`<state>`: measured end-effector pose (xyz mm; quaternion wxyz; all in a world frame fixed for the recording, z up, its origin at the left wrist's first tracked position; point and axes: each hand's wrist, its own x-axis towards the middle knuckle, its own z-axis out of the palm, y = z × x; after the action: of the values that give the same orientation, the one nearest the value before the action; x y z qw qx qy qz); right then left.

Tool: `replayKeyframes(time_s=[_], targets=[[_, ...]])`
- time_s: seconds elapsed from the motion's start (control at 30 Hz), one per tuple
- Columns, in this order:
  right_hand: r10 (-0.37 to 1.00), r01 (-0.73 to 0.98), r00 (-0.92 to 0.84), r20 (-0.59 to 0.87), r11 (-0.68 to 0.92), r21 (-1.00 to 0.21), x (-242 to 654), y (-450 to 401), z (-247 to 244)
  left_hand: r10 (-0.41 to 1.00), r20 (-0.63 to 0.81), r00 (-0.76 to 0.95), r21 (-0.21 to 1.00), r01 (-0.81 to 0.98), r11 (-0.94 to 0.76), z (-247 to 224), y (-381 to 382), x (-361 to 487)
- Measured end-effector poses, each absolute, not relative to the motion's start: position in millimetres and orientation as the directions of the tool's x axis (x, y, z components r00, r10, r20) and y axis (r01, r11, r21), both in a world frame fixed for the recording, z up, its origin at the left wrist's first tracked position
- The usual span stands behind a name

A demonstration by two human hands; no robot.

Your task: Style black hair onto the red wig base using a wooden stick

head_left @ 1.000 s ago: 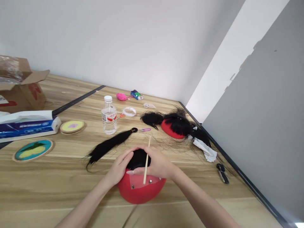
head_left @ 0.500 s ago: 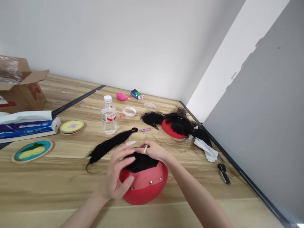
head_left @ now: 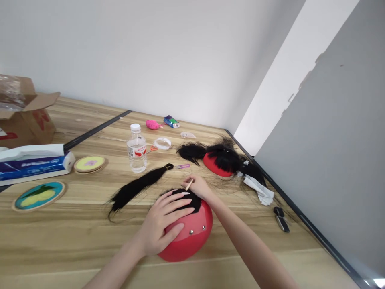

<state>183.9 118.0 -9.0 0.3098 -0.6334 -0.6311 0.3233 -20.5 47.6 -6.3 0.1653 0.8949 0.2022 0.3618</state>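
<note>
A red dome [head_left: 192, 245] with a pink band, metal studs and black hair on its top rests on the wooden table [head_left: 90, 237]. Across its left side and the hair lies my left hand [head_left: 165, 218], fingers spread and holding nothing. My right hand [head_left: 197, 188] is closed around a thin light-coloured stick [head_left: 189, 184] at the dome's far edge. A tied black hair bundle [head_left: 140, 186] lies just beyond my left hand, its looped end beside a small purple tool [head_left: 183, 165].
Behind stands a water bottle [head_left: 137, 150]. A second red dome [head_left: 215, 165] with long black hair lies back right, near white tissue [head_left: 259, 189] and a black key fob [head_left: 281, 220]. At left are round embroidered pieces [head_left: 39, 195], a tissue pack [head_left: 36, 165] and a cardboard box [head_left: 30, 122].
My left hand has come down flat onto the hair and dome. My right hand has shifted slightly away from the hair, with the stick now tilted more.
</note>
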Motion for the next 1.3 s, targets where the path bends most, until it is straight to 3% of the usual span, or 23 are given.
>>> replayKeyframes(time_s=[0.33, 0.4, 0.47, 0.57, 0.63, 0.9, 1.03, 1.17, 1.3], targets=[[0.905, 0.610, 0.175, 0.388, 0.210, -0.764, 222.3, 55.2, 28.5, 0.758, 0.385, 0.527, 0.784, 0.247, -0.570, -7.9, 54.7, -15.9], [0.887, 0.617, 0.104, 0.450, 0.298, -0.728, 213.5, 30.8, 38.1, 0.816, 0.315, 0.484, 0.874, 0.188, -0.449, -12.1, 59.9, -15.6], [0.810, 0.601, -0.180, 0.557, 0.539, -0.590, 198.8, 11.0, 42.8, 0.852, 0.257, 0.457, 0.928, 0.130, -0.350, -17.8, 65.8, -15.8], [0.643, 0.500, -0.594, 0.483, 0.766, -0.405, 173.0, -2.0, 41.9, 0.869, 0.213, 0.447, 0.955, 0.092, -0.281, -28.4, 74.1, -16.6], [0.588, 0.476, -0.707, 0.393, 0.807, -0.350, 158.5, -0.4, 39.5, 0.881, 0.179, 0.437, 0.967, 0.086, -0.239, -35.4, 77.9, -17.0], [0.768, 0.669, -0.597, 0.232, 0.636, -0.384, 142.8, 9.9, 47.1, 0.946, 0.138, 0.294, 0.978, 0.112, -0.178, -51.5, 82.8, -14.2], [0.796, 0.713, -0.575, 0.192, 0.602, -0.360, 141.5, 15.4, 49.3, 0.964, 0.205, 0.171, 0.962, 0.144, -0.231, -52.2, 81.0, -16.4], [0.838, 0.778, -0.533, 0.122, 0.541, -0.319, 140.9, 29.3, 48.4, 0.919, 0.395, 0.014, 0.902, 0.184, -0.390, -36.4, 69.5, -24.1], [0.852, 0.784, -0.520, 0.063, 0.505, -0.362, 143.7, 44.1, 46.1, 0.634, 0.774, 0.011, 0.599, 0.312, -0.737, -24.4, 56.1, -33.2]])
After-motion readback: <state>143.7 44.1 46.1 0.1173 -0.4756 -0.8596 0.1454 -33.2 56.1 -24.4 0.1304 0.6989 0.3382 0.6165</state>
